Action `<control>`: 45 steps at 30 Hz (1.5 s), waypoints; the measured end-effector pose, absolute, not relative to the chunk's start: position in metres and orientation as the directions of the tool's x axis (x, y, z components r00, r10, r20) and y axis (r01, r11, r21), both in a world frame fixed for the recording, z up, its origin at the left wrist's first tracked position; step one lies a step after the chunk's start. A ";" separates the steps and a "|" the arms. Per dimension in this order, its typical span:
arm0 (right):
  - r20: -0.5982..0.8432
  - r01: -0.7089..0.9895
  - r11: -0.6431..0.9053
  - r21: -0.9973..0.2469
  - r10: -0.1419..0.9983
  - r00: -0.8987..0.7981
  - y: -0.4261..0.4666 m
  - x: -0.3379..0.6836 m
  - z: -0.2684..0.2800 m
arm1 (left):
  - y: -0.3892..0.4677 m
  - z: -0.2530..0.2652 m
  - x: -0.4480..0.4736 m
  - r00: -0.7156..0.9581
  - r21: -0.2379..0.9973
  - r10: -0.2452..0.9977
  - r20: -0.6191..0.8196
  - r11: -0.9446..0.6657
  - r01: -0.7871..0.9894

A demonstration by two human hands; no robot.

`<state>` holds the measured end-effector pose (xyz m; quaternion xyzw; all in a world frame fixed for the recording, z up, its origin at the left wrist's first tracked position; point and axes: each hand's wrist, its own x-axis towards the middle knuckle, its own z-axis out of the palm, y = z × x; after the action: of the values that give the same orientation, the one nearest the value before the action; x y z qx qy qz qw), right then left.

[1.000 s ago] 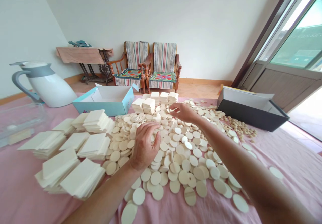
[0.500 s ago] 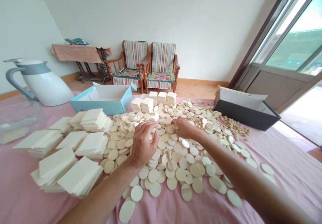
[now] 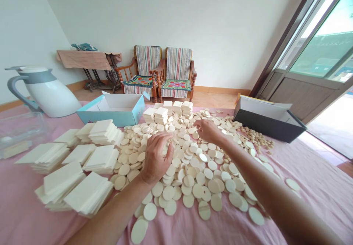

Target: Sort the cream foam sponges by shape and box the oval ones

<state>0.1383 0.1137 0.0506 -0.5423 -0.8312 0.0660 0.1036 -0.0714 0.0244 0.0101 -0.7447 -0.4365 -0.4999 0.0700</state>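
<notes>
My left hand point(image 3: 157, 157) is curled, back up, over a wide heap of thin round wooden discs point(image 3: 189, 180). Pale wood shows in the gap between its thumb and fingers, but the palm side is hidden. Farther off, my right hand point(image 3: 207, 130) reaches into the far part of the heap, its fingers bent together and pointing left. Whatever they pinch is too small or covered to make out. Square wooden sheets point(image 3: 88, 191) lie in several stacks to the left of my left hand. More small square stacks point(image 3: 160, 115) stand beyond the heap.
A pink cloth point(image 3: 298, 164) covers the surface. At the back are a light blue box point(image 3: 116, 119) and a dark box point(image 3: 267, 125), with small wooden beads point(image 3: 256, 138) beside the latter. A white jug point(image 3: 53, 94) and clear plastic container point(image 3: 22, 127) stand left.
My right hand has shifted a little farther away and to the right over the discs. My left hand has stayed nearly where it was.
</notes>
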 end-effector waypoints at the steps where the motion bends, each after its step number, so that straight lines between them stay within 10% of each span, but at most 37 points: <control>1: 0.058 0.909 0.388 -0.153 0.922 -0.384 0.117 0.152 0.049 | 0.025 0.010 -0.071 0.121 0.332 0.582 0.804 -0.609 0.721; 13: 0.009 0.939 0.343 -0.025 0.939 -0.343 0.104 0.189 0.033 | 0.025 0.009 -0.071 0.123 0.331 0.581 0.804 -0.611 0.719; 20: 0.136 0.738 0.502 -0.452 0.856 -0.499 0.101 0.167 0.053 | 0.024 0.010 -0.071 0.116 0.331 0.572 0.812 -0.616 0.715; 31: 0.013 0.867 0.491 -0.088 0.871 -0.492 0.115 0.180 0.004 | 0.025 0.010 -0.070 0.121 0.324 0.573 0.811 -0.612 0.721; 41: 0.196 0.862 0.384 -0.332 0.922 -0.335 0.109 0.206 0.022 | 0.025 0.011 -0.070 0.129 0.307 0.563 0.817 -0.613 0.727; 45: 0.273 0.972 0.115 -0.207 0.960 -0.056 0.122 0.282 0.025 | 0.025 0.011 -0.070 0.133 0.307 0.565 0.814 -0.614 0.727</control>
<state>0.2822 0.1223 0.0250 -0.6650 -0.7264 -0.0161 0.1730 -0.0701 0.0250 0.0111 -0.7482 -0.4317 -0.4972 0.0815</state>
